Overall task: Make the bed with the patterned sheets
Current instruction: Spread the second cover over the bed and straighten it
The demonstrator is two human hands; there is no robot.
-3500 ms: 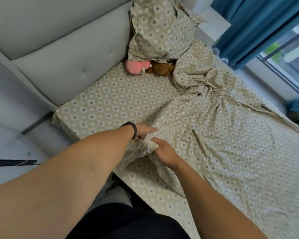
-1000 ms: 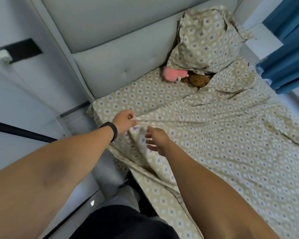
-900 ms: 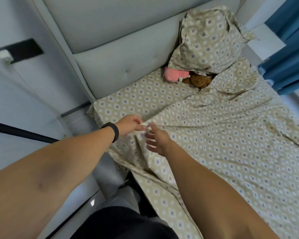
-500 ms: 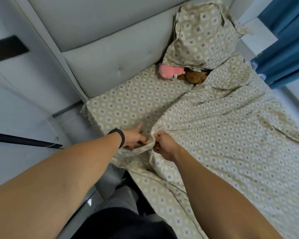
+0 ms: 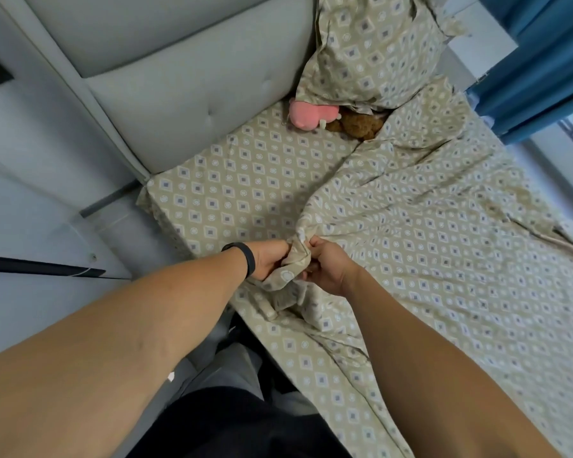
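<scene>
Both hands, apart a second ago, are now bunching the soft, light beige diamond-patterned top sheet (image 5: 427, 246) below the grey padded headboard (image 5: 186, 94): left hand (image 5: 269, 264) and right hand (image 5: 325, 267) are gripping its corner, the best hold.

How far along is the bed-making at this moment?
Done: the fitted sheet lies flat over the mattress, and the pillow leans against the headboard. In hand: left hand and right hand grip a bunched corner of the top sheet. Left: spreading it smooth.
</scene>
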